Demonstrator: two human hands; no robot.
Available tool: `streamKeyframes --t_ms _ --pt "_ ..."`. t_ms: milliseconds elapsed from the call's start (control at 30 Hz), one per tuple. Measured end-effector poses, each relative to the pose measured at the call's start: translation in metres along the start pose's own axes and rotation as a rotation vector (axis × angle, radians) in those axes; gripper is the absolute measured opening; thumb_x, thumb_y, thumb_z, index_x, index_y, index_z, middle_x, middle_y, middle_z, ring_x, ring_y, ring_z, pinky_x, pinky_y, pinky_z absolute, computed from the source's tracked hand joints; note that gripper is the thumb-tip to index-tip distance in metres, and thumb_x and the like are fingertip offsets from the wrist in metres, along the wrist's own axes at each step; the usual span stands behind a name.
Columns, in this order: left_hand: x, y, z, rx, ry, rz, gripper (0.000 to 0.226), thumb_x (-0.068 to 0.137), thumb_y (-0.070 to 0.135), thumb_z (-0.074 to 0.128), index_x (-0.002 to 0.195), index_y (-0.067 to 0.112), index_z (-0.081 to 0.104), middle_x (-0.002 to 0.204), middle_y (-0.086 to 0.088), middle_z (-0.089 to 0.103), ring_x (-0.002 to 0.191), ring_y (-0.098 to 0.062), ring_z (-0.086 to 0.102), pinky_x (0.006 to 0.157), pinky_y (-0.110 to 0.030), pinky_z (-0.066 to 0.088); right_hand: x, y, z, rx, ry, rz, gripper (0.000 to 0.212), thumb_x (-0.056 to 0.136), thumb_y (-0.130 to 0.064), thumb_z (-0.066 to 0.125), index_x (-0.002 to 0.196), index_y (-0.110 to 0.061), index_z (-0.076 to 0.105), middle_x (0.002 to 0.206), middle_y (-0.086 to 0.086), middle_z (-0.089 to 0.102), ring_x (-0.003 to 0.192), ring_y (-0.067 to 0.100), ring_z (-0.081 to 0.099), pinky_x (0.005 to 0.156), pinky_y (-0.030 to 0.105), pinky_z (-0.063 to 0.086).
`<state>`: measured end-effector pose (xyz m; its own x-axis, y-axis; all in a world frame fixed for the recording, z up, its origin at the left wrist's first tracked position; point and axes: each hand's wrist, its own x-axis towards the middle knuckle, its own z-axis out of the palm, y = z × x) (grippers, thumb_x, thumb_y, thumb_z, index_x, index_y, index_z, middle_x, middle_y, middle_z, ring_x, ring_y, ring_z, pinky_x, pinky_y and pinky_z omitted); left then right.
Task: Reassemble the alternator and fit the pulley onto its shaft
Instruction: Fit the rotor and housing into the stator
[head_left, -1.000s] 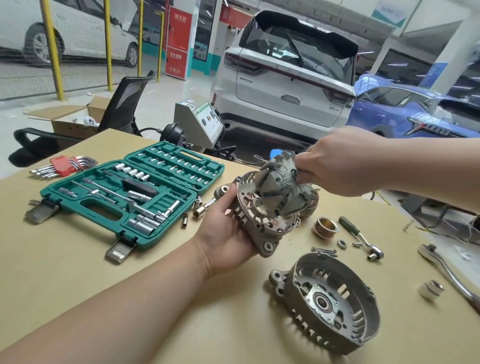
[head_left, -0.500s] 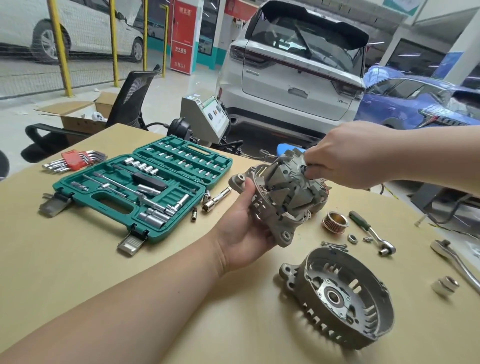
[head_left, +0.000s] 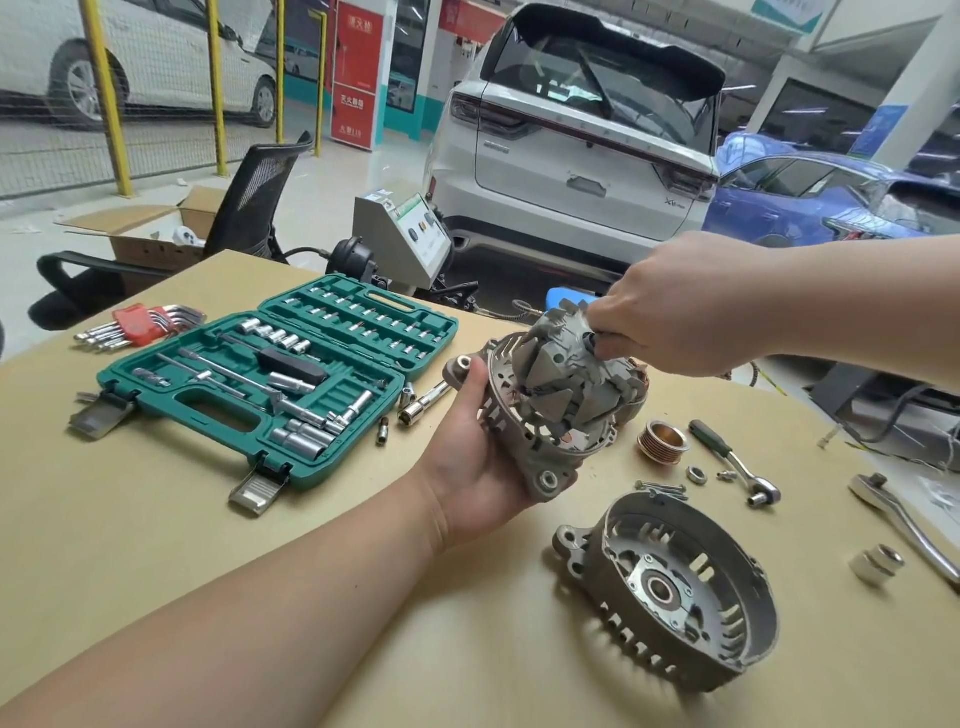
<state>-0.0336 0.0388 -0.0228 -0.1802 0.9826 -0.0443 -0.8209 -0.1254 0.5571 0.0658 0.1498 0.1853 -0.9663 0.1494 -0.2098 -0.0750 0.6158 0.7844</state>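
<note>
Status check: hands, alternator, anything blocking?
Left hand grips grey slotted housing half; right hand pinches grey claw-pole rotor sitting in it. Second grey housing half, copper-coloured grooved pulley loose on table. Nothing blocking.

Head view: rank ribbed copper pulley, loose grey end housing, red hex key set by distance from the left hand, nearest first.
From the left hand:
1. Ribbed copper pulley, just to its right on the table.
2. Loose grey end housing, lower right, near the table's front.
3. Red hex key set, far left, beyond the green socket case.
</note>
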Motion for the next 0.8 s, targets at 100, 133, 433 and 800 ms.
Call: streamKeyframes --t_ms 100,133,433,800 --pt "0.002 -0.004 0.002 0.029 0.037 0.061 0.095 0.095 0.086 0.033 0.152 0.015 0.06 0.154 -0.016 0.059 0.145 -0.038 0.048 0.123 -0.048 0.03 0.0 -0.004 0.002 -0.026 0.02 0.004 0.03 0.109 -0.049 0.032 0.089 -0.028 0.042 0.076 -0.009 0.054 0.074 0.021 0.06 0.06 0.035 0.05" --pt "0.002 -0.005 0.003 0.041 0.049 0.087 0.094 0.096 0.085 0.033 0.152 0.015 0.059 0.155 -0.017 0.058 0.139 -0.037 0.05 0.116 -0.046 0.035 0.0 -0.005 0.002 0.012 0.016 0.025 0.033 0.109 -0.052 0.03 0.089 -0.028 0.042 0.076 -0.009 0.053 0.075 0.023 0.06 0.062 0.036 0.051" --pt "-0.005 -0.005 0.008 0.107 0.045 0.217 0.082 0.097 0.072 0.043 0.155 0.014 0.056 0.15 -0.014 0.062 0.107 -0.023 0.07 0.081 -0.033 0.056 -0.008 -0.008 0.006 0.398 -0.059 0.235 0.041 0.109 -0.048 0.039 0.085 -0.02 0.056 0.077 -0.004 0.052 0.077 0.021 0.049 0.072 0.037 0.041" --pt "0.0 -0.008 0.004 0.004 -0.016 0.171 0.081 0.1 0.068 0.044 0.159 0.013 0.05 0.164 -0.02 0.046 0.136 -0.038 0.048 0.103 -0.043 0.037 -0.019 -0.005 0.023 0.762 -0.055 0.44 0.046 0.106 -0.046 0.052 0.072 -0.017 0.06 0.069 0.001 0.056 0.065 0.014 0.049 0.057 0.03 0.037"
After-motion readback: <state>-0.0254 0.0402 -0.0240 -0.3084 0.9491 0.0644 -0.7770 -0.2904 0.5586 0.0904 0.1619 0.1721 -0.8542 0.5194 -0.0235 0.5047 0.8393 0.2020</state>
